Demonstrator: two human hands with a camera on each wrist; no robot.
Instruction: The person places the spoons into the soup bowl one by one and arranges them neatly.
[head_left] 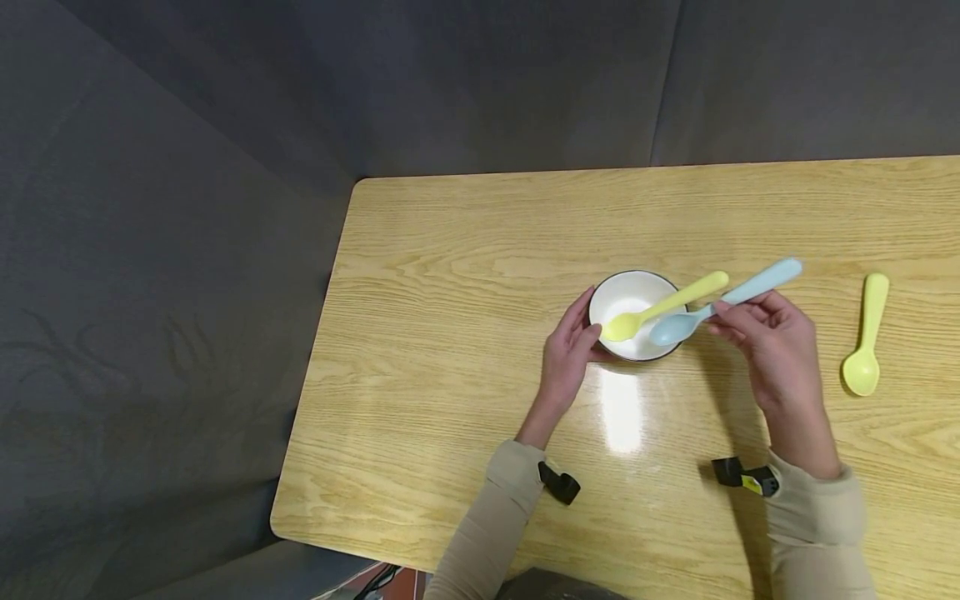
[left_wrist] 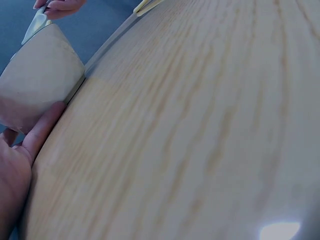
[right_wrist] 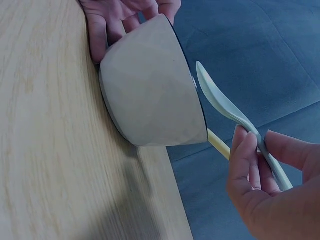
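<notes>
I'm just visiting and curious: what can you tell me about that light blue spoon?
The light blue spoon looks smooth and plastic, with an oval head, a narrow neck and a thicker, round-ended handle. The right hand pinches it near the neck. It is held above the white bowl, slanting in the head view, head toward the left and handle toward the upper right. The right wrist view shows its head clear of the bowl's rim. No food is visible on it.

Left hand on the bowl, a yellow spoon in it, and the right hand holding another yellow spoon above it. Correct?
Not quite: the head view shows a light blue spoon in the right hand above the bowl. The left hand is on the bowl, with a yellow spoon in it.
</notes>
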